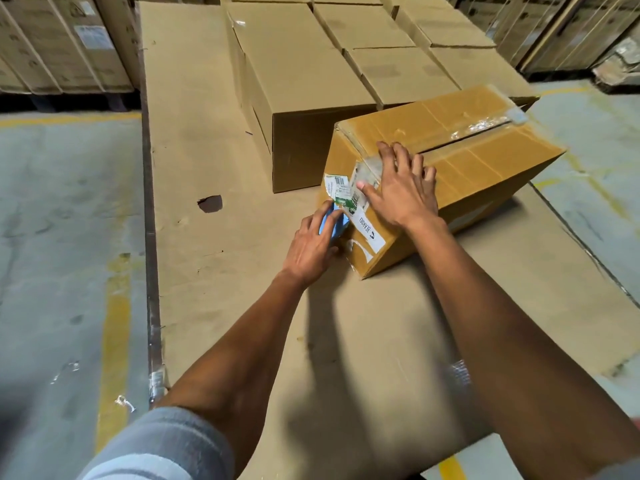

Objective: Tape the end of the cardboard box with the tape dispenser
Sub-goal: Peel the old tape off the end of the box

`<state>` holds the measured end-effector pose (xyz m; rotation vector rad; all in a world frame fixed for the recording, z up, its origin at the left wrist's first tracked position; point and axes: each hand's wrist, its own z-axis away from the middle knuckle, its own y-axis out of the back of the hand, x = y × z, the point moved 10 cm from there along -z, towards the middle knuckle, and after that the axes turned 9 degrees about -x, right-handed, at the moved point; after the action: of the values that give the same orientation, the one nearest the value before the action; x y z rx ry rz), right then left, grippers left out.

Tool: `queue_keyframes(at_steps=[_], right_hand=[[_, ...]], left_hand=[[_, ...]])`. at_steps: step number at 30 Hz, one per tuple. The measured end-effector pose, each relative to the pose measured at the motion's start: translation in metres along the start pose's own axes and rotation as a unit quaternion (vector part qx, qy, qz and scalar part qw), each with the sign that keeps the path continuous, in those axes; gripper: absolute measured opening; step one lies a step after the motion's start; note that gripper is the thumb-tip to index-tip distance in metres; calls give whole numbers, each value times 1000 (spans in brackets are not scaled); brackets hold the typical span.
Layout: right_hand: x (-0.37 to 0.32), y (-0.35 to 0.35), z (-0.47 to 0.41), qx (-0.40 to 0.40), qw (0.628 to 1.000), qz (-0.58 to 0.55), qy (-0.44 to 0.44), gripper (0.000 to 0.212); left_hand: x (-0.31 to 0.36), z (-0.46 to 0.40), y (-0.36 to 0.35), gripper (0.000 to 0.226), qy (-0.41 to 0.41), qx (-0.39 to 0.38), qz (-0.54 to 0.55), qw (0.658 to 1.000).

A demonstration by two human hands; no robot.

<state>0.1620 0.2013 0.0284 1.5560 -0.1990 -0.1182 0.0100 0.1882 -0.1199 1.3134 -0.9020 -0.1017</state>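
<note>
A brown cardboard box [478, 161] lies on a flat cardboard sheet [207, 150], its near end covered with torn labels and clear tape. Clear tape runs along its top seam. My left hand [311, 244] grips a blue tape dispenser [332, 221], mostly hidden by the fingers, pressed against the lower part of the box's near end. My right hand [401, 188] lies flat with fingers spread over the top near edge of the box, thumb on the taped label.
Several plain closed cartons [304, 81] stand in rows just behind the box. Strapped stacks of cartons [59, 46] line the back left and right. Concrete floor with yellow lines [114, 323] lies on both sides. A hole [210, 203] marks the sheet.
</note>
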Motion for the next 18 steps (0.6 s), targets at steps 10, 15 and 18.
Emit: queue_keyframes(at_steps=[10,15,18], right_hand=[[0,-3,1,-2,1000,-2,9,86],[-1,-1,4,-1,1000,-2,12,85],[-2,0,5,-5,1000,-3,8,86]], left_hand=[[3,7,5,93,-17,-2,-52,999],[5,23,10,77,-41,29,-79,996],[6,27,14,73,-65,27,-76,995]])
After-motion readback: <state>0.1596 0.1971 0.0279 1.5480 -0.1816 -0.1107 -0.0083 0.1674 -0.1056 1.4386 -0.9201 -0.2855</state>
